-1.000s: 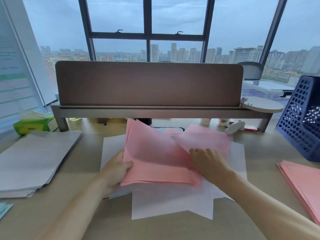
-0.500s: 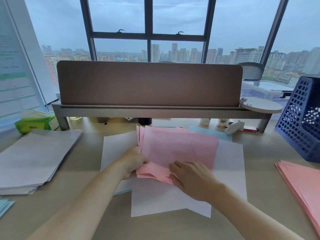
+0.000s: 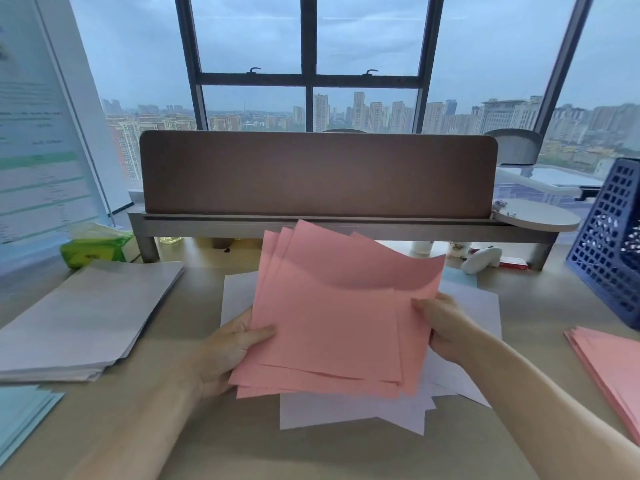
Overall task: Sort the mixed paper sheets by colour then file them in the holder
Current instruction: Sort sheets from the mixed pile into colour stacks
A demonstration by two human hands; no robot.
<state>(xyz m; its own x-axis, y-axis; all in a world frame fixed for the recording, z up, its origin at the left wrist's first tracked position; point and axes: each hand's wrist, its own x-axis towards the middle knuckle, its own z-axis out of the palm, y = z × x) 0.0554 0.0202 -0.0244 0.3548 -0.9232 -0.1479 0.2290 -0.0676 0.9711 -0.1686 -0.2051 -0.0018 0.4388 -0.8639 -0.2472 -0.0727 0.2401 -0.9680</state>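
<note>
Holding pink sheets (image 3: 329, 327) above the middle of the desk (image 3: 346, 455), we clamp our left hand (image 3: 225, 351) on one side and our right hand (image 3: 446, 327) on the other (probably to square them), over loose white sheets (image 3: 346, 414); the holder (image 3: 609, 251) stands at the right edge.

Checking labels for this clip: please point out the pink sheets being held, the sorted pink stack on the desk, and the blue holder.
held pink sheets (image 3: 329, 327): head view, middle of the front sheet.
sorted pink stack (image 3: 613, 365): head view, top sheet.
blue holder (image 3: 602, 271): head view, latticed side wall.
</note>
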